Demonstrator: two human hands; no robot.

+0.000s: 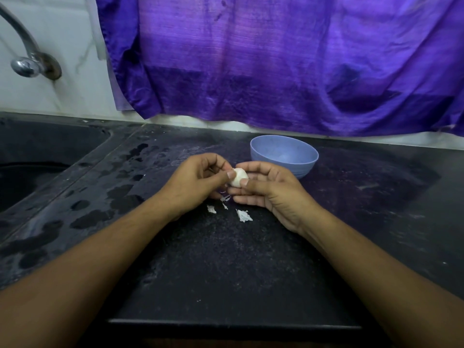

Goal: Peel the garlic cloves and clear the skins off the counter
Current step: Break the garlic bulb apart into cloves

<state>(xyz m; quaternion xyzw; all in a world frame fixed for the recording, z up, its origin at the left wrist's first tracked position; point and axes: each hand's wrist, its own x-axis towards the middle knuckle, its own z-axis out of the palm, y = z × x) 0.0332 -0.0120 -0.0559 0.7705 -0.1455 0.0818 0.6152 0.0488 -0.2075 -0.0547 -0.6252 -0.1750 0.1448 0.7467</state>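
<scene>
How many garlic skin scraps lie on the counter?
4 scraps: one by the right hand, a tiny one below it, one leftward, the largest rightward. More may be hidden.

- The left hand (198, 182) is curling its fingers, with thumb and forefinger pinching the garlic clove (238, 177) from the left.
- The right hand (266, 190) is lying palm up, its thumb pressing the clove against its fingers.
- Both bare forearms are reaching in over the counter's (226, 272) near edge, converging toward its middle.
</scene>
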